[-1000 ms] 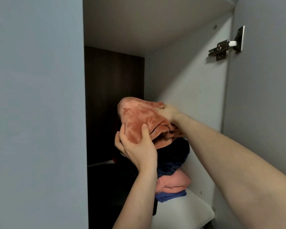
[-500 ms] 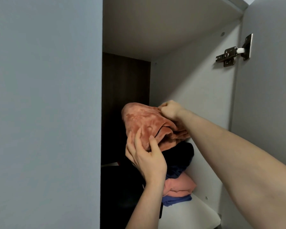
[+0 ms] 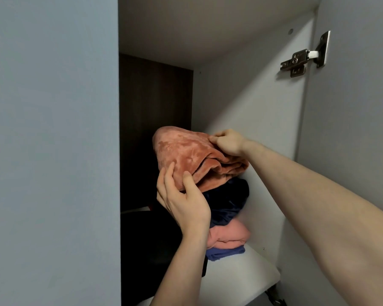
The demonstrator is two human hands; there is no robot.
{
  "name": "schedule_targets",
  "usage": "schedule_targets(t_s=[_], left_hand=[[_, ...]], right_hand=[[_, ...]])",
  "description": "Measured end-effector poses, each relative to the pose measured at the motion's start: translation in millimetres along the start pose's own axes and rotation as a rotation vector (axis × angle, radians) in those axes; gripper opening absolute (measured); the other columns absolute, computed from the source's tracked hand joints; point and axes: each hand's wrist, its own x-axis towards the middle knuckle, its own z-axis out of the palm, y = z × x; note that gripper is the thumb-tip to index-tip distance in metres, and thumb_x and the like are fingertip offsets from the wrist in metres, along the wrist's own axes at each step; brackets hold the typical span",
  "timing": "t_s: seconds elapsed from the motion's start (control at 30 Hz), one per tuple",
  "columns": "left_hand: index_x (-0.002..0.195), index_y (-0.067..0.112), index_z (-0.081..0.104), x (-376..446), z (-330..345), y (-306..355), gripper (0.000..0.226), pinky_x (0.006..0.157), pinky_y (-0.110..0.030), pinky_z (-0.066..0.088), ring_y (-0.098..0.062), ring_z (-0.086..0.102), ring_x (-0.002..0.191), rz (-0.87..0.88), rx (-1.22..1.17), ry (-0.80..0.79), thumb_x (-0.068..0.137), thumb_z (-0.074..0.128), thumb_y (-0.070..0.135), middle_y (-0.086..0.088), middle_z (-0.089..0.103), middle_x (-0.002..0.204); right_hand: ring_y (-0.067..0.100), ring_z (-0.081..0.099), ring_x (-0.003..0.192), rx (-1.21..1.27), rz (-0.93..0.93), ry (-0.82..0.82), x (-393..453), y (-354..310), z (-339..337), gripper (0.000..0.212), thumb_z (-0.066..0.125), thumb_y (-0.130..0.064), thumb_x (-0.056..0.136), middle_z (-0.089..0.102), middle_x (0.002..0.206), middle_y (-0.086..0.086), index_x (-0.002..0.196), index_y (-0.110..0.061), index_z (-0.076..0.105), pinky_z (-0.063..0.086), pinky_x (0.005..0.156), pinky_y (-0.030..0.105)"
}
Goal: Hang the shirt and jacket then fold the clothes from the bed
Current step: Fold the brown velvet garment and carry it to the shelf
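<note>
A folded rust-orange fleece garment [image 3: 186, 153] lies on top of a stack of folded clothes inside a wardrobe compartment. My left hand [image 3: 184, 199] holds its lower front edge, fingers under it and thumb on top. My right hand [image 3: 227, 142] is curled into the fabric at the garment's upper right side. Below it lie a dark navy garment [image 3: 228, 202], a pink folded garment [image 3: 228, 237] and a blue garment [image 3: 227, 253] at the bottom.
The stack sits on a white shelf [image 3: 241, 281] against the wardrobe's right inner wall [image 3: 252, 107]. A grey panel [image 3: 53, 151] fills the left. The open door [image 3: 352, 129] with a metal hinge [image 3: 303, 60] stands at right. Dark clothing [image 3: 148, 250] lies left of the stack.
The view has shifted, so the compartment sits further right. My left hand slid lower on the orange garment's front edge. My right hand stays gripped at its upper right.
</note>
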Motion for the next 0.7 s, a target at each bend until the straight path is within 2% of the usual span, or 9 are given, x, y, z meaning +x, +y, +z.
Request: schedule_targets(t_s=[0.17, 0.27, 0.4, 0.53, 0.63, 0.7], left_hand=[[0.141, 0.036, 0.057, -7, -10, 8, 0.048, 0.122, -0.038, 0.024, -0.006, 0.023, 0.145, 0.008, 0.005, -0.050, 0.093, 0.051, 0.042, 0.016, 0.039, 0.157], [0.139, 0.040, 0.057, -22, -30, 12, 0.049, 0.122, -0.038, 0.023, 0.001, 0.019, 0.145, 0.059, 0.037, -0.160, 0.090, 0.054, 0.043, 0.023, 0.034, 0.157], [0.135, 0.046, 0.057, -38, -67, 18, 0.049, 0.123, -0.040, 0.022, -0.003, 0.018, 0.150, 0.132, 0.123, -0.348, 0.086, 0.057, 0.042, 0.021, 0.035, 0.157], [0.138, 0.049, 0.053, -44, -98, 25, 0.053, 0.119, -0.029, 0.019, 0.004, 0.013, 0.150, 0.121, 0.164, -0.497, 0.085, 0.057, 0.042, 0.030, 0.030, 0.156], [0.139, 0.051, 0.050, -47, -117, 30, 0.055, 0.113, -0.014, 0.018, 0.008, 0.015, 0.148, 0.124, 0.152, -0.561, 0.085, 0.057, 0.042, 0.037, 0.029, 0.153], [0.140, 0.050, 0.049, -48, -129, 34, 0.057, 0.107, -0.002, 0.018, 0.009, 0.018, 0.147, 0.144, 0.148, -0.611, 0.084, 0.057, 0.046, 0.039, 0.030, 0.151]], right_hand=[[0.016, 0.065, 0.113, 0.173, 0.004, 0.062, -16, 4, -1, 0.029, 0.058, -0.037, 0.102, 0.072, 0.120, -0.003, 0.124, -0.024, 0.073, 0.049, 0.107, 0.032], [0.012, 0.064, 0.114, 0.264, -0.023, 0.148, -38, 9, 9, 0.033, 0.058, -0.035, 0.102, 0.071, 0.124, -0.003, 0.129, -0.021, 0.071, 0.046, 0.108, 0.029], [0.017, 0.069, 0.116, 0.393, -0.080, 0.223, -72, 22, 33, 0.034, 0.060, -0.035, 0.099, 0.073, 0.127, -0.002, 0.129, -0.023, 0.070, 0.051, 0.109, 0.046], [0.012, 0.069, 0.114, 0.374, -0.106, 0.336, -105, 29, 44, 0.045, 0.057, -0.056, 0.087, 0.073, 0.123, -0.010, 0.123, -0.033, 0.072, 0.051, 0.107, 0.044], [0.011, 0.068, 0.111, 0.327, -0.093, 0.358, -123, 28, 48, 0.038, 0.059, -0.049, 0.092, 0.072, 0.122, -0.009, 0.122, -0.031, 0.073, 0.050, 0.107, 0.041], [0.009, 0.067, 0.109, 0.320, -0.078, 0.356, -135, 22, 49, 0.031, 0.060, -0.042, 0.096, 0.073, 0.119, -0.009, 0.121, -0.029, 0.073, 0.050, 0.105, 0.034]])
